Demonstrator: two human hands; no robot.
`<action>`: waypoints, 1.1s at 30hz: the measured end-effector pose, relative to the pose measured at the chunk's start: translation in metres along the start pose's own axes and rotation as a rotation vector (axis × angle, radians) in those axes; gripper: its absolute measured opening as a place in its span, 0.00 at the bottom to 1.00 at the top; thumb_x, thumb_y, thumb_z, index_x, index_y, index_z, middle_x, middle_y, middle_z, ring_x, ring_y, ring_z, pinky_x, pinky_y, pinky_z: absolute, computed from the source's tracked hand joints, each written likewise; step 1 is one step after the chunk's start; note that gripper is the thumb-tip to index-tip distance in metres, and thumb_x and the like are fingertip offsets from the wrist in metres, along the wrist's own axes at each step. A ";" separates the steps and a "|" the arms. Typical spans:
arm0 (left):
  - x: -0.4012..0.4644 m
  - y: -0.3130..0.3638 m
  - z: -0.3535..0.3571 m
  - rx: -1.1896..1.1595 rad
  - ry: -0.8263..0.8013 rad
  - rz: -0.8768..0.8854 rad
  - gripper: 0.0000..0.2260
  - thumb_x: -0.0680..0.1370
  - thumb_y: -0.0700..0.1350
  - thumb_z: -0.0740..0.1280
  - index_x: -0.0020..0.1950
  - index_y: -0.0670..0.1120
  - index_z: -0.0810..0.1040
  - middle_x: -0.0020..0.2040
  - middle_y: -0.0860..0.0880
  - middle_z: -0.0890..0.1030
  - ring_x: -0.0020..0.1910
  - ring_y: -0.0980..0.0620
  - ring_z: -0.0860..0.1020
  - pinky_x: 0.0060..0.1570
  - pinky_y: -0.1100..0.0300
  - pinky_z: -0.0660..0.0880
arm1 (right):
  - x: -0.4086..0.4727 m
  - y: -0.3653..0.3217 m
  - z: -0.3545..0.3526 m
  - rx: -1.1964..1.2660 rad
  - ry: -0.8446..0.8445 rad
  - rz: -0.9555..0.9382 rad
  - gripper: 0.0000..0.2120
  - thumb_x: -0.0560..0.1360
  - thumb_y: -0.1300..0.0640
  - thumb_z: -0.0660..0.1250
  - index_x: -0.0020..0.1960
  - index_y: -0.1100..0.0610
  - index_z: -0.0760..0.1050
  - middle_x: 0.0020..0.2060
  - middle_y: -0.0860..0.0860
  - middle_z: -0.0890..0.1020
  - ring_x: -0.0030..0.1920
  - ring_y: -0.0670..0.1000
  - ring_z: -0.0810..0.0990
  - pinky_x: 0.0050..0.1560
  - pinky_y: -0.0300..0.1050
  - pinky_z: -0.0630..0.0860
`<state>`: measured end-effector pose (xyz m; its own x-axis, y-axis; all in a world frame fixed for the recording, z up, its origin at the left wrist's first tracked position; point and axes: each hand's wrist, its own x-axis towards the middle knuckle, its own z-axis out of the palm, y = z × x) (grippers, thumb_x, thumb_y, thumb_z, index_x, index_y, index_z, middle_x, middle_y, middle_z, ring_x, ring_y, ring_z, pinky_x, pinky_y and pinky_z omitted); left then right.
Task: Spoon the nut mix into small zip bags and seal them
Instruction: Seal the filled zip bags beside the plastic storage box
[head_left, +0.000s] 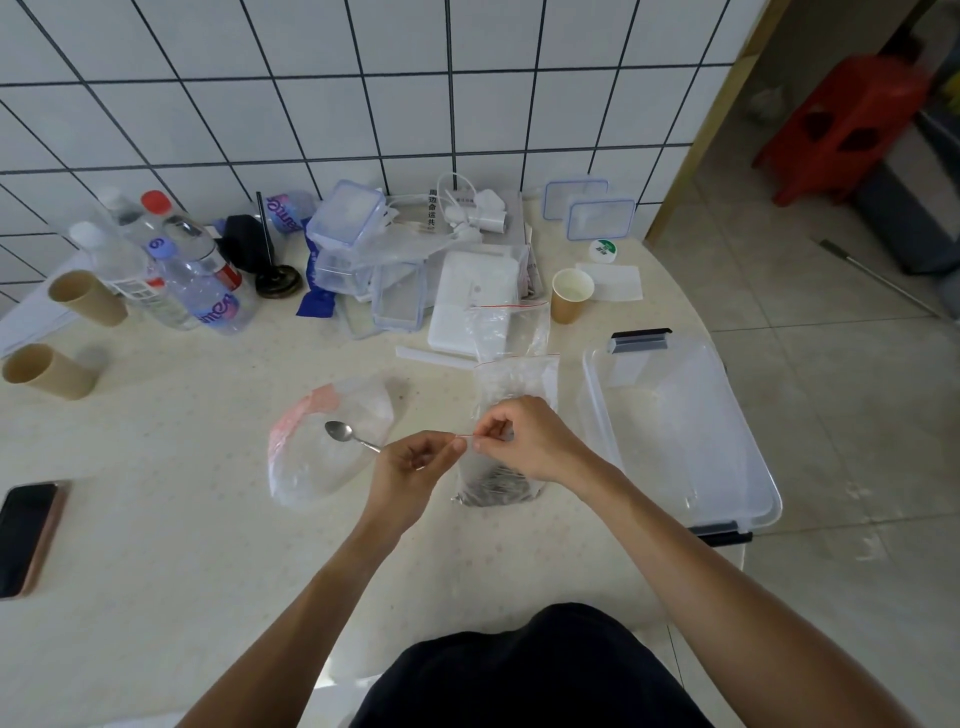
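A small zip bag (493, 483) with dark nut mix in its bottom hangs just above the table's middle. My left hand (415, 467) and my right hand (524, 441) both pinch its red zip strip at the top, fingers closed on it. A metal spoon (345, 434) lies on a large clear plastic bag (322, 447) with a pink edge, left of my hands. Two more empty zip bags (511, 353) with red strips lie just beyond my right hand.
A clear plastic bin (675, 426) sits at the right table edge. A paper cup (570, 293), clip-lid boxes (353, 239), water bottles (182, 270) and cardboard tubes (85, 299) crowd the back. A phone (26, 538) lies at the left edge.
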<state>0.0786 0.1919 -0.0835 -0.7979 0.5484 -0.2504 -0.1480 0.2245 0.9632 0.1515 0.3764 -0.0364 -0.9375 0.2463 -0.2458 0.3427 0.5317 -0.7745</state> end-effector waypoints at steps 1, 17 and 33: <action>0.000 0.001 0.000 0.010 -0.002 0.014 0.02 0.76 0.51 0.76 0.46 0.55 0.88 0.47 0.54 0.88 0.47 0.57 0.85 0.49 0.68 0.78 | 0.000 -0.001 0.000 0.000 -0.004 0.000 0.03 0.76 0.56 0.75 0.46 0.55 0.86 0.38 0.43 0.84 0.42 0.45 0.83 0.44 0.35 0.76; -0.001 0.005 0.001 0.101 -0.048 0.069 0.04 0.79 0.48 0.73 0.48 0.50 0.87 0.47 0.54 0.88 0.48 0.55 0.85 0.52 0.64 0.77 | -0.003 -0.004 0.005 -0.059 0.015 -0.031 0.04 0.76 0.56 0.74 0.44 0.55 0.85 0.37 0.43 0.83 0.41 0.46 0.82 0.43 0.42 0.78; -0.004 0.013 -0.009 0.154 -0.031 0.039 0.07 0.80 0.47 0.73 0.44 0.47 0.84 0.44 0.54 0.86 0.47 0.55 0.82 0.54 0.60 0.75 | -0.027 0.020 -0.019 -0.435 0.149 -0.324 0.06 0.79 0.56 0.69 0.44 0.57 0.81 0.42 0.47 0.81 0.48 0.49 0.78 0.62 0.45 0.69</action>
<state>0.0748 0.1848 -0.0687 -0.7822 0.5836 -0.2181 -0.0239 0.3217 0.9465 0.1849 0.3962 -0.0341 -0.9912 0.1095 0.0741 0.0612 0.8767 -0.4772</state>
